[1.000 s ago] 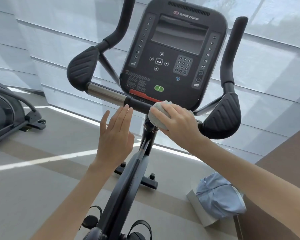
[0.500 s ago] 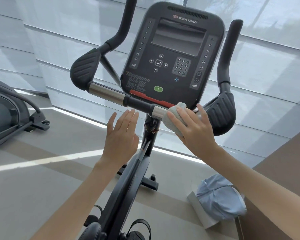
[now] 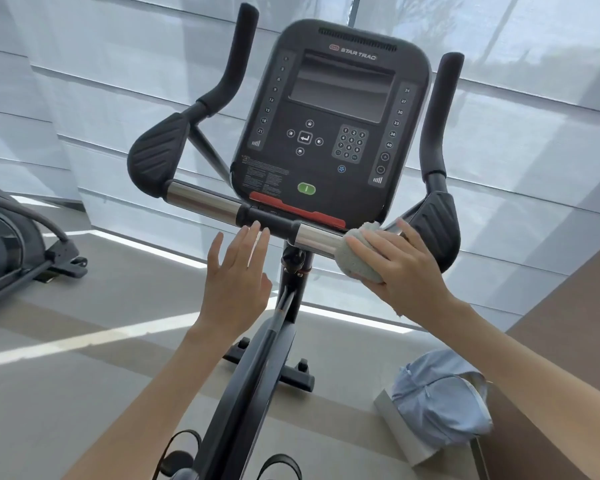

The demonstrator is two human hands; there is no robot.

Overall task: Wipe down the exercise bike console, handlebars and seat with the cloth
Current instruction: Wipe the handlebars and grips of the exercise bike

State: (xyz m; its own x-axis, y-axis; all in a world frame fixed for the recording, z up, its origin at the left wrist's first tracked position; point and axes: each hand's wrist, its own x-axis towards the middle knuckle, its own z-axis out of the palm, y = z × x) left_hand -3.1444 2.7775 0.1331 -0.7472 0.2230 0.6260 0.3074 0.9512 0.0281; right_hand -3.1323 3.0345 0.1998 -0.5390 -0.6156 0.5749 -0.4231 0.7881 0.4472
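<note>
1. The cloth (image 3: pixel 355 258) has slid right along the crossbar (image 3: pixel 267 220) in the last second. It went from the middle, by the stem, to the right end of the right chrome sleeve (image 3: pixel 317 239), and is now just beside the right elbow pad (image 3: pixel 437 230).
2. The right hand (image 3: pixel 406 268) curls its fingers over the bunched cloth and presses it against the bar. The left hand (image 3: pixel 236 271) is spread flat and holds nothing. Its fingertips are at the black centre clamp (touching or just short, I cannot tell), and it has hardly shifted.
3. My reading is that the middle and right stretch of the crossbar are now wiped. The pads, the grips and the left chrome sleeve (image 3: pixel 201 199) probably still need doing. I cannot tell whether the console (image 3: pixel 333 123) has been wiped, and the seat is out of view.
4. Counted:
   - one cloth
   - one console
   - two chrome sleeves
   - two pads, counting the left elbow pad (image 3: pixel 158 157)
   - two upright grips (image 3: pixel 239 53)
   - one other machine (image 3: pixel 11 244), far left
   - one blue bag (image 3: pixel 440 400), near right
</note>
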